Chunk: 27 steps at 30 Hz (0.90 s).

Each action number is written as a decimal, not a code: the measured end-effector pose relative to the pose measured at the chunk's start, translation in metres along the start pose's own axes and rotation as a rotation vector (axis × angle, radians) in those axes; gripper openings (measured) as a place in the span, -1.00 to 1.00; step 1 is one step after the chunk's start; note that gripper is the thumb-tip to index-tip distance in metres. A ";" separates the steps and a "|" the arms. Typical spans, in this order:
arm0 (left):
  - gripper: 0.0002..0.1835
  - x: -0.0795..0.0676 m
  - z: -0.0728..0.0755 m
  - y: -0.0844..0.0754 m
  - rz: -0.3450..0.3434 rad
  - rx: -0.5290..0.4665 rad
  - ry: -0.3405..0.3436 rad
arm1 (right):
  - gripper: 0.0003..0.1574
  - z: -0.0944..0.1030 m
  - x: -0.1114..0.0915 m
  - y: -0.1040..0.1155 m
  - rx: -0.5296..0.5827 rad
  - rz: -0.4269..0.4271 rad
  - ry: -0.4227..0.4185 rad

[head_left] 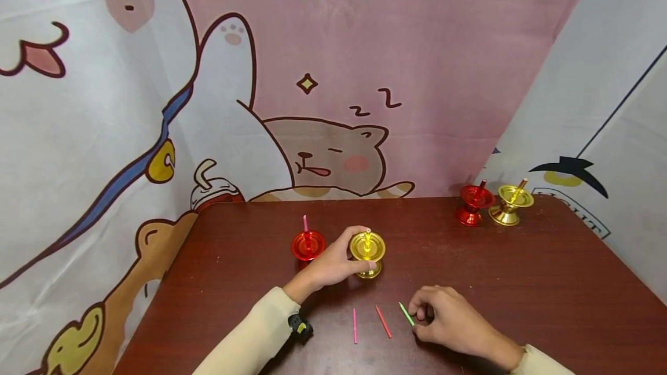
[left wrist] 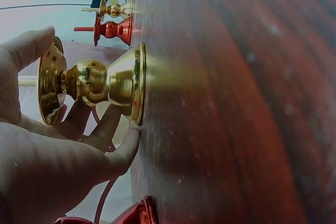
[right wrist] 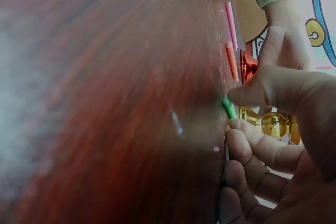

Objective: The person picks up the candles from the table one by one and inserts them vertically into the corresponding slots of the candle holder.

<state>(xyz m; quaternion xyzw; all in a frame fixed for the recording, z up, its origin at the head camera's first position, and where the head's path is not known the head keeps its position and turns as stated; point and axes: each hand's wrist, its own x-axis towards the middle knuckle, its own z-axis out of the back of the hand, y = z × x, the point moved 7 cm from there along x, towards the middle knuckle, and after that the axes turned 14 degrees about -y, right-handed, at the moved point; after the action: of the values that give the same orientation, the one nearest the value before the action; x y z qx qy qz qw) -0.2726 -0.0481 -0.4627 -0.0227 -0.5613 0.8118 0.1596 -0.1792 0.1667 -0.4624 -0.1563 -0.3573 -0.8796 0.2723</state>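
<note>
My left hand (head_left: 331, 262) holds a shiny gold candle holder (left wrist: 122, 83) by its dish, with thumb and fingers around it. A small yellow candle (head_left: 367, 241) stands upright in that holder. Close to the tabletop, my right hand (head_left: 452, 318) pinches a thin green candle (head_left: 406, 313) between thumb and index finger, the other fingers curled against the table in the right wrist view. Left of the green one lie a red candle (head_left: 383, 321) and a pink candle (head_left: 355, 325). Behind my left wrist stands a red candle holder (head_left: 297, 246) bearing a pink candle (head_left: 305, 224), its base partly hidden.
At the back right of the brown table (head_left: 234, 305), another red candle holder (head_left: 469, 216) and another gold candle holder (head_left: 504, 216) stand side by side, each with a candle upright in it. A cartoon-printed cloth (head_left: 443, 74) hangs behind the table's far edge.
</note>
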 end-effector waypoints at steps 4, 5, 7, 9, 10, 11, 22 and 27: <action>-0.20 0.001 -0.001 -0.001 -0.011 -0.005 0.001 | -0.59 -0.002 0.004 0.000 -0.028 -0.054 0.009; -0.20 0.001 -0.001 -0.001 -0.009 -0.005 0.001 | -0.60 -0.003 0.005 0.000 -0.034 -0.065 0.013; -0.20 0.001 -0.001 -0.001 -0.009 -0.005 -0.001 | -0.61 -0.004 0.007 0.000 -0.047 -0.082 0.026; -0.21 0.001 -0.001 -0.001 -0.009 -0.001 -0.007 | -0.61 -0.005 0.009 -0.001 -0.066 -0.086 0.039; -0.21 0.001 -0.001 -0.001 -0.006 0.001 -0.010 | -0.60 -0.005 0.010 0.000 -0.075 -0.084 0.044; -0.21 0.001 -0.001 -0.001 -0.006 0.004 -0.013 | -0.60 -0.005 0.011 0.000 -0.089 -0.076 0.048; -0.22 0.001 -0.001 -0.001 -0.002 -0.011 -0.011 | -0.64 -0.006 0.026 0.005 -0.118 -0.015 0.101; -0.21 0.002 -0.001 -0.001 -0.003 -0.019 -0.007 | -0.61 0.003 0.040 0.007 -0.079 0.013 0.020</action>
<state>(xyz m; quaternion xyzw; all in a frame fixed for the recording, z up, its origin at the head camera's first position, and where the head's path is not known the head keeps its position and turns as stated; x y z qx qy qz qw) -0.2736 -0.0464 -0.4624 -0.0206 -0.5693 0.8064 0.1586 -0.2070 0.1494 -0.4378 -0.1606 -0.3187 -0.8927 0.2752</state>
